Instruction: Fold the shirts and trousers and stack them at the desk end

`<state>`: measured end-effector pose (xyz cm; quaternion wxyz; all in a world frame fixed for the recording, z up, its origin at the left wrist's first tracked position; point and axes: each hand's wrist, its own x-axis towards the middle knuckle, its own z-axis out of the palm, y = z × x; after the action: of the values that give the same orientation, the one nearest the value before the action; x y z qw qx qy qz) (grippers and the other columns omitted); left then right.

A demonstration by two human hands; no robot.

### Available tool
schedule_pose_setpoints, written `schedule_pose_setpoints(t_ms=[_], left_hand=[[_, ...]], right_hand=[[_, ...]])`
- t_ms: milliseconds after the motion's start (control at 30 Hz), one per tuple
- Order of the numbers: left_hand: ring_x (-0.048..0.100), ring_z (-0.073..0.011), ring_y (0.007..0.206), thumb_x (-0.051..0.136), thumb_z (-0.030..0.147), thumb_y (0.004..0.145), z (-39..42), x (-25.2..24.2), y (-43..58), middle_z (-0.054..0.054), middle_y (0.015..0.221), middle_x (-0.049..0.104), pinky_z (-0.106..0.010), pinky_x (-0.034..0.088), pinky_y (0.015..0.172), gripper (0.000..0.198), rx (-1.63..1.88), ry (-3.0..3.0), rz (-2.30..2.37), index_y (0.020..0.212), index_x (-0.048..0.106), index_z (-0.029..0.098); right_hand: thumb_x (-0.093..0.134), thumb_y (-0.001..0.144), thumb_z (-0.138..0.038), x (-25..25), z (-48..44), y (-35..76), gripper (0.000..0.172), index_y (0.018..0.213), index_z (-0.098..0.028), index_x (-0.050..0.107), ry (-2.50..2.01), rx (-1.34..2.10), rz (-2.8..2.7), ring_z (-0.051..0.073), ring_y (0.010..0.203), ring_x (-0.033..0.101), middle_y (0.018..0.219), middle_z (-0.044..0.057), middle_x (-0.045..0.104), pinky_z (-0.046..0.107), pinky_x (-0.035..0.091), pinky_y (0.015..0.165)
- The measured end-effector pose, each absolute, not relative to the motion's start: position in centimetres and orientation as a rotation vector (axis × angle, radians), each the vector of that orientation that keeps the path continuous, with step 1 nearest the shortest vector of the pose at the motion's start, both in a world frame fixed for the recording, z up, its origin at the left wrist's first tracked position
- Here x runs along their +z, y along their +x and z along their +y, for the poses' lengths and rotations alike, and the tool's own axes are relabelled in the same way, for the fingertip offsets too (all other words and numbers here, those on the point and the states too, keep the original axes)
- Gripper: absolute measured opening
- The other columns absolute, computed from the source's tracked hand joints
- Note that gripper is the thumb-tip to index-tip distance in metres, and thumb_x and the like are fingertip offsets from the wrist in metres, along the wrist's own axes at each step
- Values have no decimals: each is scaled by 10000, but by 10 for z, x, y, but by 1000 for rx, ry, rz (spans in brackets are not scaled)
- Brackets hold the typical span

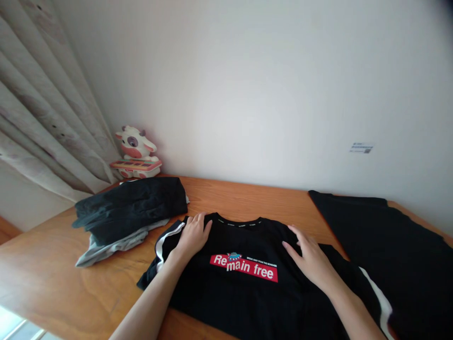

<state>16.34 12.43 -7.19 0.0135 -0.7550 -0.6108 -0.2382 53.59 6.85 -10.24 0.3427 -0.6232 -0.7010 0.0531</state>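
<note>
A black T-shirt (244, 297) with a red "Remain free" print and white sleeve stripes lies front up, its neckline toward the wall. My left hand (194, 236) rests on its left shoulder near the folded-in sleeve, fingers laid over the cloth and thumb apart. On the opposite shoulder, my right hand (310, 257) touches the fabric with thumb and fingers spread. Neither hand visibly grips the cloth. The right sleeve stretches outward beneath my right forearm, and the shirt's lower hem is out of view.
A pile of dark and grey clothes (132, 208) sits on the wooden table (226, 191) at the left. Behind it stands a cow toy with a keyboard (136, 153). Black cloth (385, 241) covers the right side. A curtain (46, 104) hangs at the left by the wall (247, 94).
</note>
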Motion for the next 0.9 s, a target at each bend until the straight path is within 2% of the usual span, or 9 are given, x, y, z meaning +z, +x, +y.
schedule_pose_setpoints(t_ms=[133,233,300,400,533,600,733,833,900], left_hand=[[675,-284,1060,563,255,967,130,-80,158,-128,1104,701,-421,525,973,279,-914,-2390,-1985,1212,613,131],[677,-246,968,632,147,858,128,-77,158,-95,1071,649,-384,564,901,404,-1000,-2408,-1971,1261,621,141],[665,-221,915,611,76,803,126,-74,158,-70,1028,607,-365,576,872,410,-1070,-2402,-1938,1195,682,173],[647,-203,904,563,51,798,124,-68,158,-48,985,553,-356,580,875,332,-1266,-2377,-1753,1017,752,215],[624,-222,1045,528,52,832,119,-57,157,-64,1095,540,-389,561,947,323,-1506,-2234,-1415,990,747,228],[606,-232,1066,539,52,837,115,-51,156,-71,1102,538,-402,553,948,299,-1523,-2170,-1337,985,736,223],[582,-227,970,587,59,810,105,-39,153,-75,1041,539,-373,546,854,269,-1370,-2162,-1317,972,733,217],[555,-259,984,649,146,817,100,-29,153,-96,1049,549,-410,511,875,194,-1303,-2029,-1379,949,763,230],[563,-252,929,652,220,836,97,-22,155,-82,955,562,-404,498,852,157,-1351,-1972,-1432,937,771,236]], right_hand=[[395,956,-581,-109,76,540,571,1357,-201,536,-1717,266,-1739,327,1081,698,1194,146,727,488,554,901],[500,871,-525,-104,79,538,582,1338,-184,562,-1789,322,-1664,332,1036,707,1120,139,736,472,557,855],[537,824,-453,-99,79,536,478,1222,-208,643,-1754,333,-1671,315,1032,703,1091,121,735,445,548,867],[524,822,-378,-90,75,536,266,974,-246,698,-1620,263,-1633,260,894,696,978,79,712,396,542,801],[569,830,-303,-75,65,538,47,812,-260,564,-1406,-39,-1408,213,816,637,933,52,622,333,519,704],[580,846,-257,-66,59,539,112,786,-269,486,-1328,-148,-1408,197,811,620,929,40,598,313,505,707],[558,893,-226,-53,49,536,233,719,-272,412,-1294,-330,-1586,208,836,613,893,41,599,332,469,757],[549,876,-313,-44,48,537,229,670,-268,460,-1406,-427,-1607,253,850,587,904,77,602,399,450,809],[547,836,-396,-36,49,541,268,619,-270,453,-1563,-300,-1575,248,756,555,809,68,577,404,444,758]])
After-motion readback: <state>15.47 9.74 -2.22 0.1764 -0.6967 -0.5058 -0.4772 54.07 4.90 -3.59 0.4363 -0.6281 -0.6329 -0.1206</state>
